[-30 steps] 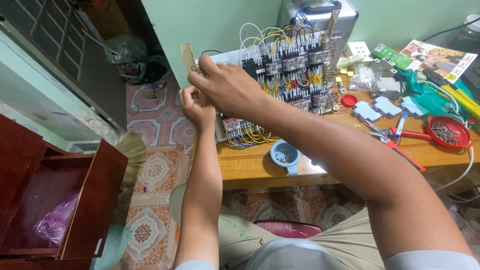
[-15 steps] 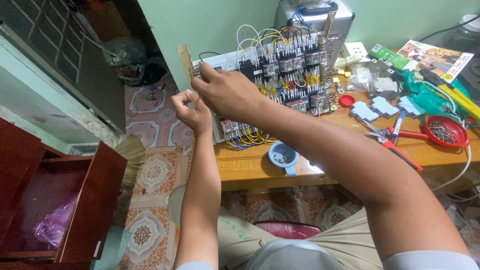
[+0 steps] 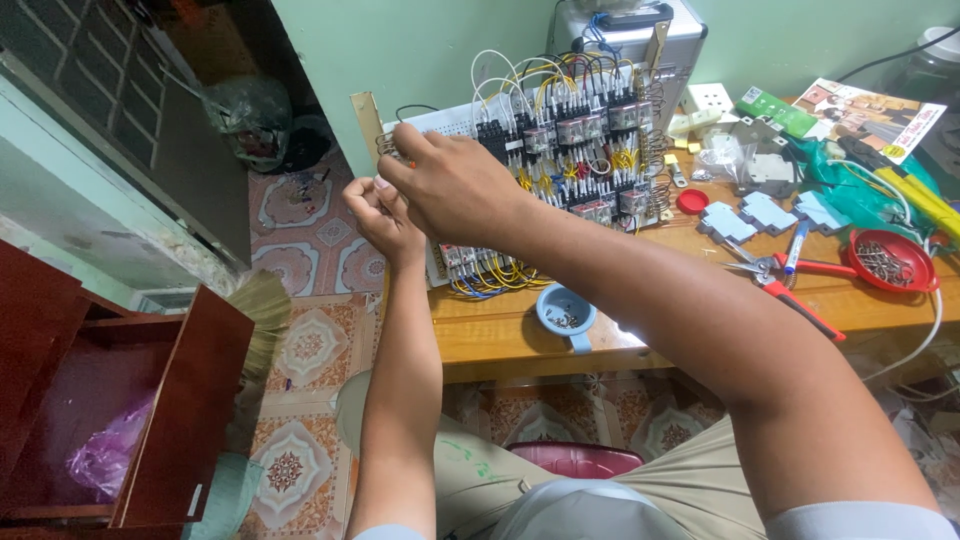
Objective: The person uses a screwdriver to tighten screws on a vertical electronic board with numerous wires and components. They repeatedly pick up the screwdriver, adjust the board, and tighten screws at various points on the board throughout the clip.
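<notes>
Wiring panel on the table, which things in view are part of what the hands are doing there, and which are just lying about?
In hand:
wiring panel, upright on the wooden table
right hand, fingers at the panel's top left edge
left hand, closed beside that edge

Lying about:
small blue cup
red dish of screws
red-handled pliers
blue pen
red cap

The right hand hides the wired panel's left edge.
</notes>
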